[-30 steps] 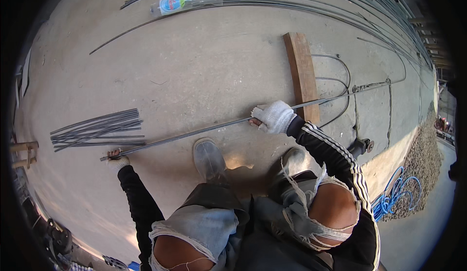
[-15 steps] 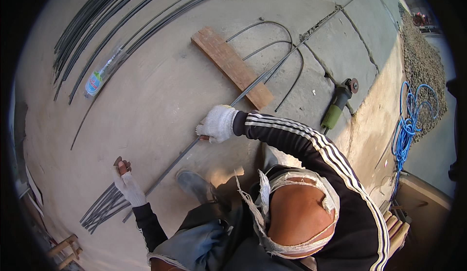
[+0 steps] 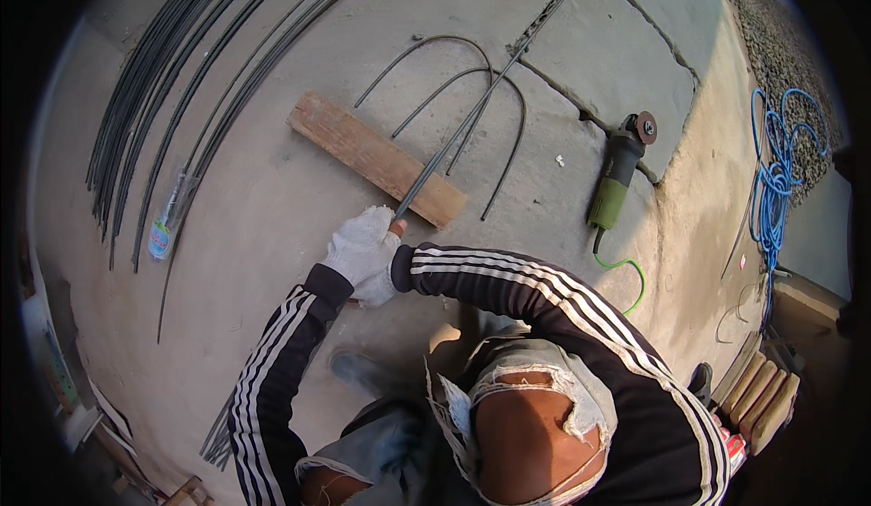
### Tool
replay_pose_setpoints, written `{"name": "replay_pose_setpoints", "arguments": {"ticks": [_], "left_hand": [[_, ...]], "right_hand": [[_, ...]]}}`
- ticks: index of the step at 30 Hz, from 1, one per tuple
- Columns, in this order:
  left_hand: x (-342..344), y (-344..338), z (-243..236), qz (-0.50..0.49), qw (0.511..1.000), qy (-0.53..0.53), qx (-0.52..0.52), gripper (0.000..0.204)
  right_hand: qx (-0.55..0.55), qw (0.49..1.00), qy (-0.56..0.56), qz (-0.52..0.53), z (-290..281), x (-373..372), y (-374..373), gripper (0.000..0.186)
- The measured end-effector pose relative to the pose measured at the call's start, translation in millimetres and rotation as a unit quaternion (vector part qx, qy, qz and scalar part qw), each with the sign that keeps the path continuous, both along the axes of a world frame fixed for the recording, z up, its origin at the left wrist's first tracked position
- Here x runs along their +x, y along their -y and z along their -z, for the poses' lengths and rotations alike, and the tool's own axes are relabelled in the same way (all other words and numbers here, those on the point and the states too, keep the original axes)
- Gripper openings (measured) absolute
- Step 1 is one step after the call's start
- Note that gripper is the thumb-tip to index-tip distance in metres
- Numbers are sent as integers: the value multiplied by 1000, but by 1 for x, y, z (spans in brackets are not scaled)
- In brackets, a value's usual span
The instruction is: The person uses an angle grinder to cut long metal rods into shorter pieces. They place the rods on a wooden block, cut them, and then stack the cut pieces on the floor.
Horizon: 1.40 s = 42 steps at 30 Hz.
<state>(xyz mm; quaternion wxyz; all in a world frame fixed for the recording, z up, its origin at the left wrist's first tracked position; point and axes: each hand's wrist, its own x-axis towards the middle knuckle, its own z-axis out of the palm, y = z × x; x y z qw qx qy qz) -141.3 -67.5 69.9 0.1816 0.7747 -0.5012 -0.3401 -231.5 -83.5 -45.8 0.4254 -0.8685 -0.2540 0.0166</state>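
Note:
Both my hands, in white fingerless-tipped gloves, meet on thin dark steel rods [image 3: 435,163] in the middle of the view. My left hand [image 3: 354,236] is closed round the rods, a bare fingertip showing at its front. Close against it, my right hand [image 3: 377,281] is also closed on them, though its fingers are mostly hidden. From the hands the rods run up and right, passing over the right end of a wooden board [image 3: 363,150]. Beyond the board lie rods bent into U shapes [image 3: 522,129]. Cut rod ends [image 3: 216,442] show beside my left forearm.
At the right lies a green and black angle grinder [image 3: 617,175] with a green cord [image 3: 641,279]. Long steel rods [image 3: 150,98] and a plastic bottle [image 3: 163,231] are at the left. A blue hose [image 3: 771,184] lies coiled near gravel [image 3: 785,70]. My knees are below.
My left hand has come up from the cut rods at lower left to join the right hand and closed on the rods. The whole view has shifted.

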Motion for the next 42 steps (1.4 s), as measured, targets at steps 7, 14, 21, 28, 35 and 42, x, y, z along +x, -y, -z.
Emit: {"name": "replay_pose_setpoints", "arguments": {"ticks": [7, 14, 21, 28, 35, 42], "left_hand": [[-4, 24, 3, -64, 987, -99, 111, 43], [3, 31, 6, -127, 943, -215, 221, 60], [0, 39, 9, -109, 961, -149, 206, 56], [-6, 37, -3, -78, 978, -124, 150, 49], [2, 48, -20, -67, 957, -139, 244, 54], [-9, 53, -23, -92, 958, -108, 250, 51]], "right_hand": [[120, 984, -134, -2, 14, -1, -7, 48], [66, 996, -35, 50, 6, -1, -15, 45], [45, 998, -37, 0, 21, 10, -31, 54], [70, 996, -57, -6, 29, -2, -33, 54], [56, 995, -73, -26, 13, -6, -11, 51], [57, 994, -80, -44, 10, -20, 0, 48]]}}
